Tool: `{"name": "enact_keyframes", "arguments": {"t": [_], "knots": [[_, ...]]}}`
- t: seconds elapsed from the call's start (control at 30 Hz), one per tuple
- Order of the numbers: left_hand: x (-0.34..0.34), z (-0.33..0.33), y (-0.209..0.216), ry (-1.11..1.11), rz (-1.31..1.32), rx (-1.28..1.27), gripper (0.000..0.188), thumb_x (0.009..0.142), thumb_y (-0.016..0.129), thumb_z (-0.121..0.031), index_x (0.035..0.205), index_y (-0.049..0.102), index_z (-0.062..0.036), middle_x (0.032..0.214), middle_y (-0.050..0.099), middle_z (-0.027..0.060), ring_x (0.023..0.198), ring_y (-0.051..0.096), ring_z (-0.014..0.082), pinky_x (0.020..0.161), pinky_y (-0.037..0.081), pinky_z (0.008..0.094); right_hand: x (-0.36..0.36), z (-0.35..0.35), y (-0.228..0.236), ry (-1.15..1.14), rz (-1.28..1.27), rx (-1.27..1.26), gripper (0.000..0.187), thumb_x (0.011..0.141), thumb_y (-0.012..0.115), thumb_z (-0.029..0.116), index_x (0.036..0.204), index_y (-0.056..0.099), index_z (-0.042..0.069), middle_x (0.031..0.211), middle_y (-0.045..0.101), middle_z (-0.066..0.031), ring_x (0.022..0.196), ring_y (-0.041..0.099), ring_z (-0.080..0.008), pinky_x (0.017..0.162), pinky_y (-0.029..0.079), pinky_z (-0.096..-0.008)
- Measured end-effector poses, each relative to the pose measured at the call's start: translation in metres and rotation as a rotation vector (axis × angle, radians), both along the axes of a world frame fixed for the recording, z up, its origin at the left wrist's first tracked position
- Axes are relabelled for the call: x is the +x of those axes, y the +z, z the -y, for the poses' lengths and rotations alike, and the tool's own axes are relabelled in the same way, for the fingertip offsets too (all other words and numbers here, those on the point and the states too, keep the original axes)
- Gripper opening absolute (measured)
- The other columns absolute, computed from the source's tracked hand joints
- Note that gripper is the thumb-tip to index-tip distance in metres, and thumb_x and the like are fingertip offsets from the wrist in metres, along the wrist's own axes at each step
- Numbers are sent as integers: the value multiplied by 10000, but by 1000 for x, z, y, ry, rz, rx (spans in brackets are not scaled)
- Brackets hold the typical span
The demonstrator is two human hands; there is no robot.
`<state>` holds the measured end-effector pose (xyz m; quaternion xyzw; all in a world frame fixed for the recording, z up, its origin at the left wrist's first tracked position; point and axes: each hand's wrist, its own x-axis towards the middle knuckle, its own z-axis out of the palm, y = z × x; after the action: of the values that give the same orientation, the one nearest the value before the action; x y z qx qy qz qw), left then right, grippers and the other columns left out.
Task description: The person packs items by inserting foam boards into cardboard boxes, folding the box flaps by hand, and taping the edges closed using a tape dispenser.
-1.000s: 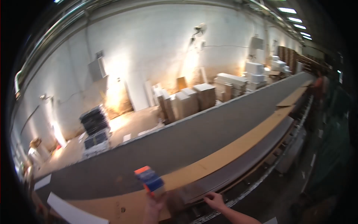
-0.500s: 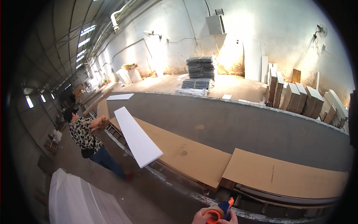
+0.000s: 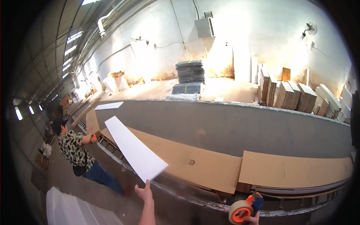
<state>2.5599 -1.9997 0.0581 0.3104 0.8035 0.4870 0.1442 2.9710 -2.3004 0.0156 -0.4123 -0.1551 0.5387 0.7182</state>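
Note:
A tape gun [image 3: 242, 210] with an orange hub and blue body, loaded with a tan roll, is gripped by my right hand [image 3: 254, 218] at the lower right. My left hand [image 3: 145, 194] reaches up with fingers apart, at the near corner of a long white foam board [image 3: 137, 150]; whether it touches the board I cannot tell. That board lies at a slant across a long flat brown carton [image 3: 210, 174]. Another flat brown carton [image 3: 296, 170] lies to the right, beside the first one's end.
A grey bed or platform [image 3: 221, 127] stretches behind the cartons. A co-worker [image 3: 75, 150] stands at the left by a further carton [image 3: 92, 122]. White wrapped material [image 3: 71, 208] sits at lower left. Stacked dark sheets [image 3: 190, 73] and leaning packs [image 3: 287, 93] stand along the wall.
My left hand has left the tape gun and moved up and left to the foam board's corner. My right hand, holding the tape gun, has shifted right. The view has turned slightly.

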Motion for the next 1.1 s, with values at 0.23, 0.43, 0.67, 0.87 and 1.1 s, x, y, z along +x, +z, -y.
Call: {"name": "enact_keyframes", "arguments": {"t": [0.23, 0.43, 0.67, 0.87, 1.1], "knots": [[-72, -114, -20, -466, 797, 49, 397, 852, 752, -145, 1157, 576, 39, 1068, 659, 143, 923, 661, 259, 753, 552, 403, -60, -96, 25, -159, -95, -51, 752, 473, 500, -14, 1224, 530, -45, 1037, 655, -154, 1036, 649, -291, 927, 522, -336], [-48, -40, 37, -497, 882, 473, 430, 806, 627, -18, 1207, 510, 84, 1112, 626, 159, 983, 631, 267, 880, 508, 370, -49, -165, 14, -204, -40, 107, 668, 534, 509, -14, 1202, 516, -35, 1004, 661, -129, 913, 671, -312, 849, 562, -401], [-48, 160, 59, -466, 703, 342, 543, 814, 629, -176, 1287, 501, 58, 1142, 632, 154, 1025, 627, 257, 878, 515, 385, -33, -205, 77, -67, 72, 352, 521, 647, 516, 114, 1136, 577, -56, 1070, 659, -144, 981, 651, -276, 879, 537, -364], [-22, 249, 102, -481, 829, 449, 600, 803, 622, -143, 1325, 434, 87, 1176, 607, 188, 1045, 624, 288, 878, 526, 404, -6, -241, 106, 0, -7, 220, 460, 660, 509, 123, 1087, 596, -23, 1031, 655, -110, 930, 647, -250, 851, 535, -362], [-37, 313, 108, -435, 908, 450, 660, 778, 584, -103, 1386, 404, 78, 1252, 588, 216, 1101, 616, 329, 933, 518, 425, 25, -281, 128, -3, -160, 202, 359, 655, 533, 105, 1007, 562, 43, 969, 588, -50, 876, 616, -224, 823, 514, -352]]}}
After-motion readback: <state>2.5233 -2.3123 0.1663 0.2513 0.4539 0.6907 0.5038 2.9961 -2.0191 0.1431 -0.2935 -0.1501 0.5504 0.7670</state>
